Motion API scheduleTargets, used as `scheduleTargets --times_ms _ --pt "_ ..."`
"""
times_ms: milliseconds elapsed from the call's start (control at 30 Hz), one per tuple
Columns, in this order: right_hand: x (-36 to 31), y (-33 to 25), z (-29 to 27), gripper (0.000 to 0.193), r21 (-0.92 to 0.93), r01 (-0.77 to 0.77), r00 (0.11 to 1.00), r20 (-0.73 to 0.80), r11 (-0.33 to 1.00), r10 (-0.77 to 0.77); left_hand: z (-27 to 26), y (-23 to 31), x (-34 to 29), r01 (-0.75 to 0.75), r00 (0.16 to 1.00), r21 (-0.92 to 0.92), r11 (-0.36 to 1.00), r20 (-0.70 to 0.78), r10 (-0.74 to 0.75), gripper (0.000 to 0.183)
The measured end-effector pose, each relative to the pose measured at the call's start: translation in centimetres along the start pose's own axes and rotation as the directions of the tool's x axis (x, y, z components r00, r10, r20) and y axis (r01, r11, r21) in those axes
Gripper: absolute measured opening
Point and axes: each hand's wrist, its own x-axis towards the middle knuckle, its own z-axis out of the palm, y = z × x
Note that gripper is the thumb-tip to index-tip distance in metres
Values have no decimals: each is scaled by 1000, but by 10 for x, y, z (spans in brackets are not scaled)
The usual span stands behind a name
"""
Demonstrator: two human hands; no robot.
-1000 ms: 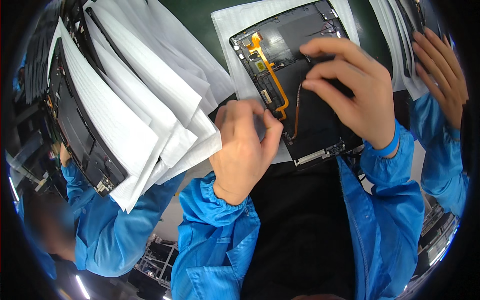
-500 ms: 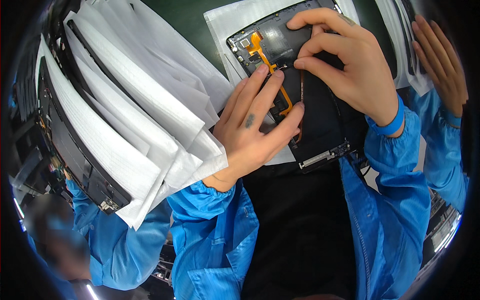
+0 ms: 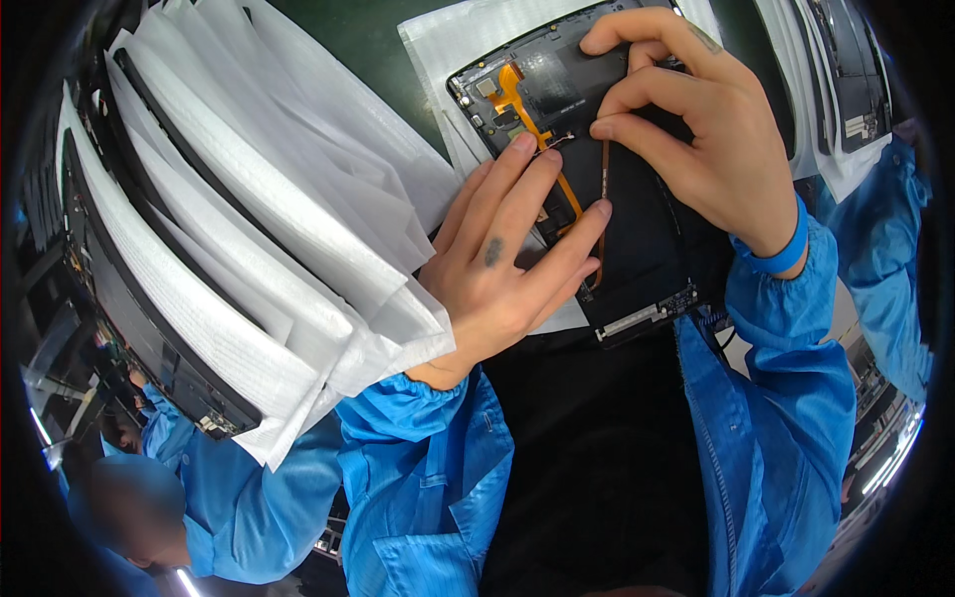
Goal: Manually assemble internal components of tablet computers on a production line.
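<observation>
Dark green table [image 3: 368, 40] past left hand [image 3: 497, 259]. Thin white light [image 3: 41, 426] far left of that hand, lower; short lamp [image 3: 186, 582] well below it, leftward. Bright strips [image 3: 891, 460] well below right hand [image 3: 701, 139], rightward.

The right hand [image 3: 701, 139] hides the thin brown strip's [image 3: 605, 171] upper end.

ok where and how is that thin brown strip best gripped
Likely its upper end, from the right with a thumb-and-finger pinch, as the right hand does: the brown strip is narrow and runs lengthwise over the black housing, while the left hand crowds its left side.
</observation>
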Motion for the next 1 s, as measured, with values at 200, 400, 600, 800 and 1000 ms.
scheduleTargets --times_ms 200,400,600,800,1000 --pt "4 -3 -4 14 -60 -32 999 36 998 34 4 6 6 28 998 127 992 -61 -20 50" --pt "3 3 0 15 -49 24 999 -31 999 -26 7 14 14 63 997 264 963 -60 -49 49" --pt "4 5 4 16 -13 -15 1000 -4 1000 15 11 20 15 111 992 332 937 -97 -83 48" --pt "-13 44 14 13 36 -1 1000 31 999 0 15 24 20 232 973 338 912 -89 -215 50" --pt "-8 28 -5 14 -80 109 994 -5 991 -110 -8 25 31 203 944 163 966 -294 -149 39"
